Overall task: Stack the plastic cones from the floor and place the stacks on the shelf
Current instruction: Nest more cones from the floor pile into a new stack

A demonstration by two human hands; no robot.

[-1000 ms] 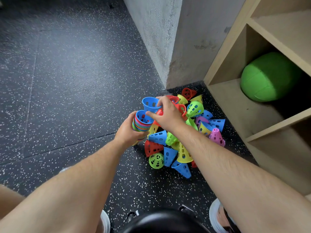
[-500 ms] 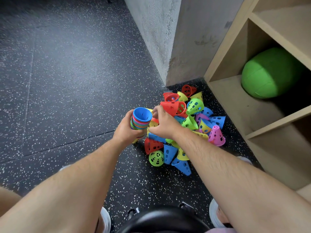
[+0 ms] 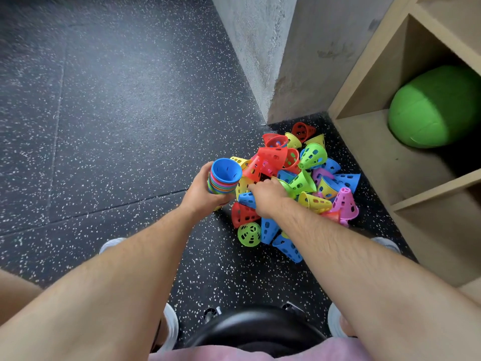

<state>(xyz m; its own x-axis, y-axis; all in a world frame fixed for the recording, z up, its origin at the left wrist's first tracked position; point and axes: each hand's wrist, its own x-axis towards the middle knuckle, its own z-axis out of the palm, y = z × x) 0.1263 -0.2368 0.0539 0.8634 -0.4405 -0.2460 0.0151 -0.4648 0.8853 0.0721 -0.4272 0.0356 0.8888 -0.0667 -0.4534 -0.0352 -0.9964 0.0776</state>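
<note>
My left hand [image 3: 201,194] grips a stack of nested cones [image 3: 224,178] of several colours, open end up, with a blue cone on top. The stack is held just left of the pile of loose cones [image 3: 294,183] on the floor. These are perforated and come in red, blue, green, yellow and pink. My right hand [image 3: 268,198] reaches into the middle of the pile, its fingers curled round a lime green cone [image 3: 285,184]; the fingertips are hidden. The wooden shelf [image 3: 369,142] stands to the right of the pile.
A green ball [image 3: 437,108] lies in the shelf's lower compartment. A grey concrete wall corner [image 3: 270,74] stands right behind the pile. Dark speckled rubber floor [image 3: 117,126] stretches to the left. A black stool seat [image 3: 255,332] and my white shoes are below me.
My right hand set a blue cone on top of the stack, then dropped down into the pile. My left hand kept its hold on the stack.
</note>
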